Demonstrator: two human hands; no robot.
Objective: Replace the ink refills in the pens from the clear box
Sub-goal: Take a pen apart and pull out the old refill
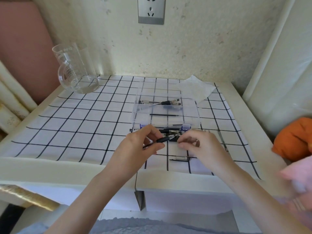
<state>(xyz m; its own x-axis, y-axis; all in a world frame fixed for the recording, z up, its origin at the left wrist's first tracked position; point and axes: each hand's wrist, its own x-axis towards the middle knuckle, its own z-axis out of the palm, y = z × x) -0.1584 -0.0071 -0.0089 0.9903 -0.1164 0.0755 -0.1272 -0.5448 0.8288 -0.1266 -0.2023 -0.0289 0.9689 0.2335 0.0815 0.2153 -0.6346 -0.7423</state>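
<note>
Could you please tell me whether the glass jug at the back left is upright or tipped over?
Upright: the glass jug stands on its base on the table, rim uppermost, handle at its side.

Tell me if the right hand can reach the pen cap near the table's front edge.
Probably yes: the pen cap lies bare close by the right hand, with nothing between them. But that hand seems to pinch the tip of the pen the left hand holds, so it must let go first.
</note>
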